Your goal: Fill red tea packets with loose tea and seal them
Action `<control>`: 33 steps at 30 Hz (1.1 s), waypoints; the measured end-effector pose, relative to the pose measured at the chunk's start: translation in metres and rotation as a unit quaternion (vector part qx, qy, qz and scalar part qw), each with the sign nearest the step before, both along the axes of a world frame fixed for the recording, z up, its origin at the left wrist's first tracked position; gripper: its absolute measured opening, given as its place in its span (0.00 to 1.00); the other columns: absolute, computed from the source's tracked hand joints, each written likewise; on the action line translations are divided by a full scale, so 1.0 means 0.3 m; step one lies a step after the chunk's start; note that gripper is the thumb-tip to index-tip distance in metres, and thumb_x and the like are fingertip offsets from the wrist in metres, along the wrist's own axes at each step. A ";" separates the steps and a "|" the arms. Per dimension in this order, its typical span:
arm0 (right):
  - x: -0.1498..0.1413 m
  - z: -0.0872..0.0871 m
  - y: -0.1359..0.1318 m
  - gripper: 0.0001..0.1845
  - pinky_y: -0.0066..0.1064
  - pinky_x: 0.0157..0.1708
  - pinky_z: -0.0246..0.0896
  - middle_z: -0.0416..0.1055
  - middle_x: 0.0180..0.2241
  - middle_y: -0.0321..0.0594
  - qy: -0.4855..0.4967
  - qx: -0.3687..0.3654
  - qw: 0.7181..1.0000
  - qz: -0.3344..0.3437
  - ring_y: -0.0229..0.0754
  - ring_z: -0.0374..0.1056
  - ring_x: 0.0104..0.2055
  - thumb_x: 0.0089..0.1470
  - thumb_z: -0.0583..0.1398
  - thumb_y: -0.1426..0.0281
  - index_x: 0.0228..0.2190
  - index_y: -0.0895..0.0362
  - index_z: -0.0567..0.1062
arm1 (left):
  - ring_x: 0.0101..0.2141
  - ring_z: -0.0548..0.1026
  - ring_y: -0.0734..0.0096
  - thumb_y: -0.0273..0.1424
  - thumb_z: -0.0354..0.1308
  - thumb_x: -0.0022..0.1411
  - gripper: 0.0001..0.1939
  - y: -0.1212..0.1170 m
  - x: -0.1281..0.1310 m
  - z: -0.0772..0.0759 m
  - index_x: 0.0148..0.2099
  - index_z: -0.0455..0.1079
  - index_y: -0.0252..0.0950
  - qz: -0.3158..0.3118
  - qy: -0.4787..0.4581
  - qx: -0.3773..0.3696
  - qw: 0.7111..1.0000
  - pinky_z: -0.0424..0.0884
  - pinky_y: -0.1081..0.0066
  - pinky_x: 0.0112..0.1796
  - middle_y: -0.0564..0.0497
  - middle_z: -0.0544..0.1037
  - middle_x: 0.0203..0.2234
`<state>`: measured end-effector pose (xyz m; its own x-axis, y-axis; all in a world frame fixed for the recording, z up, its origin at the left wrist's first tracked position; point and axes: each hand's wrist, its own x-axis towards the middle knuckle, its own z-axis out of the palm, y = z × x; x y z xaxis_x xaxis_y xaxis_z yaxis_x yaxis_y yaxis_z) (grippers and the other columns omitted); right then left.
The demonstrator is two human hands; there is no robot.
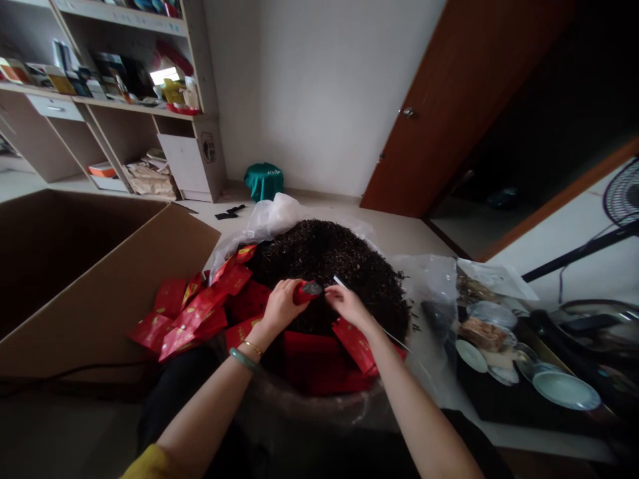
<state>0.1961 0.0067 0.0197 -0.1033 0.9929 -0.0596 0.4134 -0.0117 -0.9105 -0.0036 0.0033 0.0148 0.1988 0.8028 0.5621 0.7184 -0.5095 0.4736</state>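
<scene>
At the centre of the frame, the left hand point(282, 305) grips a small red packet point(301, 293), its dark end turned toward the right hand point(347, 305). That hand's fingers are bent beside a thin white strip point(339, 282); whether they hold it I cannot tell. Both are above a dark, shredded heap point(324, 249), with more red packets point(172, 297) at centre left, beside a cardboard box point(130, 286).
</scene>
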 end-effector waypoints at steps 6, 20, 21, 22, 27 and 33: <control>-0.180 -0.082 -0.028 0.51 0.55 0.51 0.55 0.45 0.63 0.56 -0.336 0.023 0.939 0.071 0.65 0.46 0.62 0.32 0.71 0.64 0.58 0.53 0.58 | 0.39 0.74 0.62 0.27 0.65 0.47 0.20 0.014 -0.013 0.013 0.44 0.67 0.36 0.038 -0.021 -0.013 0.999 0.72 0.63 0.41 0.48 0.76 0.37; -0.184 -0.045 -0.044 0.26 0.33 0.35 0.60 0.65 0.43 0.44 -0.340 0.033 0.939 0.023 0.46 0.68 0.39 0.41 0.60 0.75 0.46 0.53 0.68 | 0.40 0.73 0.60 0.29 0.66 0.45 0.24 0.025 -0.026 0.000 0.46 0.65 0.37 0.046 -0.020 -0.028 0.998 0.72 0.62 0.41 0.48 0.75 0.38; -0.167 -0.032 -0.041 0.23 0.33 0.37 0.60 0.67 0.41 0.42 -0.308 0.045 0.950 0.013 0.46 0.68 0.40 0.40 0.61 0.75 0.43 0.54 0.69 | 0.40 0.73 0.60 0.29 0.66 0.45 0.24 0.026 -0.027 -0.001 0.46 0.65 0.38 0.047 -0.019 -0.028 0.998 0.71 0.62 0.41 0.48 0.75 0.38; -0.147 -0.014 -0.039 0.21 0.33 0.38 0.60 0.68 0.38 0.40 -0.272 0.062 0.960 0.006 0.45 0.68 0.40 0.39 0.61 0.75 0.40 0.54 0.70 | 0.39 0.73 0.60 0.29 0.66 0.45 0.24 0.027 -0.027 -0.002 0.46 0.65 0.38 0.048 -0.018 -0.028 0.998 0.71 0.62 0.41 0.49 0.75 0.38; -0.076 0.124 -0.045 0.15 0.34 0.41 0.61 0.72 0.34 0.34 -0.126 0.148 0.981 -0.006 0.43 0.68 0.38 0.40 0.60 0.72 0.35 0.53 0.70 | 0.39 0.73 0.59 0.28 0.65 0.44 0.24 0.029 -0.024 -0.003 0.45 0.65 0.37 0.050 0.011 -0.042 0.998 0.71 0.61 0.41 0.48 0.75 0.37; -0.129 0.224 -0.030 0.17 0.37 0.47 0.61 0.71 0.37 0.38 -0.161 0.222 0.962 0.003 0.44 0.67 0.42 0.40 0.61 0.75 0.37 0.53 0.73 | 0.39 0.72 0.59 0.27 0.63 0.46 0.22 0.019 -0.018 -0.003 0.46 0.64 0.37 0.022 0.023 -0.031 0.999 0.70 0.60 0.40 0.47 0.74 0.38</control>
<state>0.1574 -0.0024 0.0869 -0.1568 0.9273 0.3399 0.6736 0.3521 -0.6498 -0.0090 0.0089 0.0140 0.1872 0.8447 0.5015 0.7616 -0.4472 0.4690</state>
